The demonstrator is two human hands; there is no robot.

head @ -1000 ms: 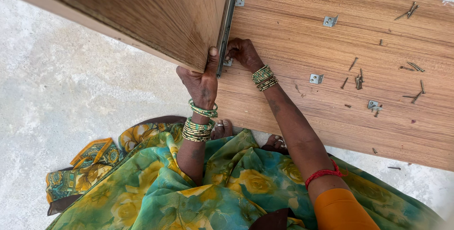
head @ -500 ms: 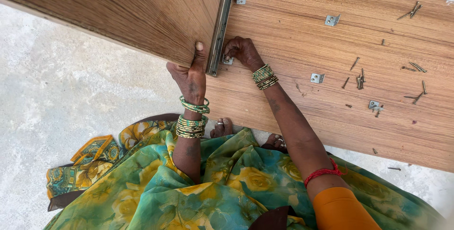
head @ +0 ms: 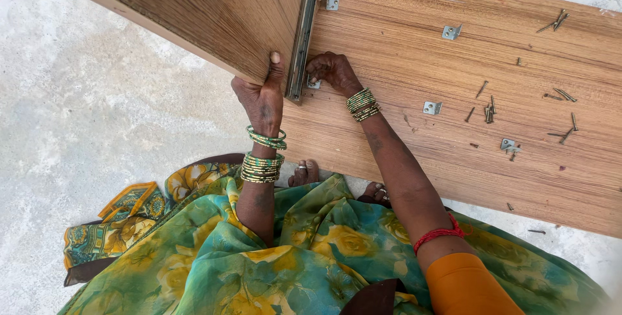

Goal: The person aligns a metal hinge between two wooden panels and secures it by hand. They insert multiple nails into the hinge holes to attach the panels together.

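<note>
Flat board: a long wood-grain panel lying on the concrete floor, stretching from under both hands far out to the right.
Upright panel: a second wood-grain board standing on edge across the flat one, above and left of the hands, with a dark metal strip down its near end.
Left hand: clamped on the lower corner of the upright panel, thumb laid up along the edge beside the strip, palm braced against the face.
Right hand: curled shut just right of the strip, fingertips pinching at a small corner bracket at the foot of the panel; whether a screw sits in them I cannot tell.
Doing it well: it looks wise to hold the panel square and steady with the left hand while the right seats the bracket tight into the corner.
Spare brackets: several lie on the flat board, right of the right hand.
Loose screws: scattered farther right, well apart from both hands.
</note>
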